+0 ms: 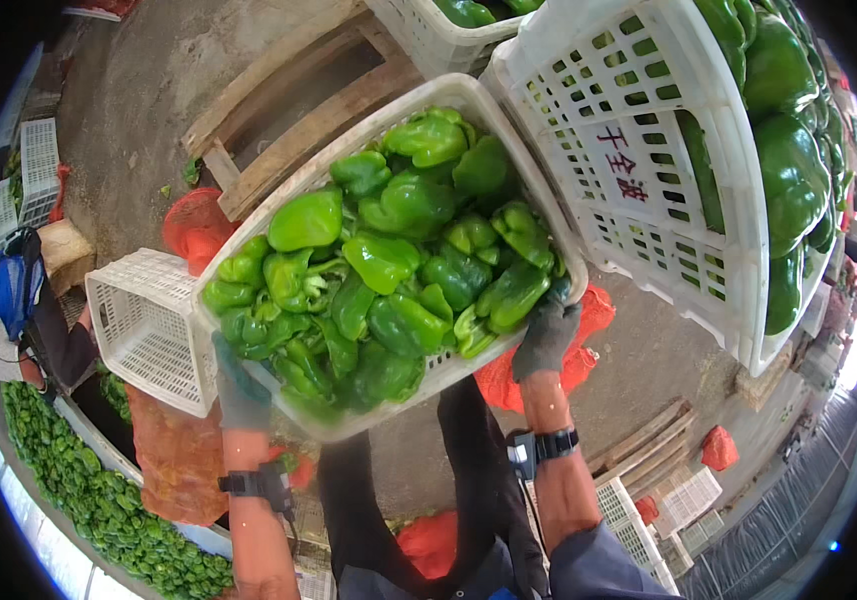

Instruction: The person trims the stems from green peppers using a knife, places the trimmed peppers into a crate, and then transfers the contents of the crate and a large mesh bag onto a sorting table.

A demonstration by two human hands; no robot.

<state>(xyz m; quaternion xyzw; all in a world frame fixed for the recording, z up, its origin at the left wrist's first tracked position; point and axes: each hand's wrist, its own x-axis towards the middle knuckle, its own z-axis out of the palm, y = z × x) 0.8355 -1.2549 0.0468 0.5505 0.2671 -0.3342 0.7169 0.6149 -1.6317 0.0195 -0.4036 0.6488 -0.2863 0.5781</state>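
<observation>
A white plastic crate (323, 166) full of green bell peppers (383, 262) is held up in front of my legs, tilted in the view. My left hand (242, 385), in a grey-green glove, grips the crate's left end; its fingers are partly blurred against the rim. At the opposite end my right hand (549, 338), in a dark grey glove, is wrapped round the rim near the corner. Close to the crate's right side stands a taller white crate (639, 160), also heaped with green peppers.
Wooden pallet (314, 115) on the floor beyond the crate. An empty white crate (149, 320) and an orange mesh sack (177, 450) stand at left, beside a long mass of peppers (99, 490). Another person (24, 310) is at far left. Red mesh bags (589, 325) lie right.
</observation>
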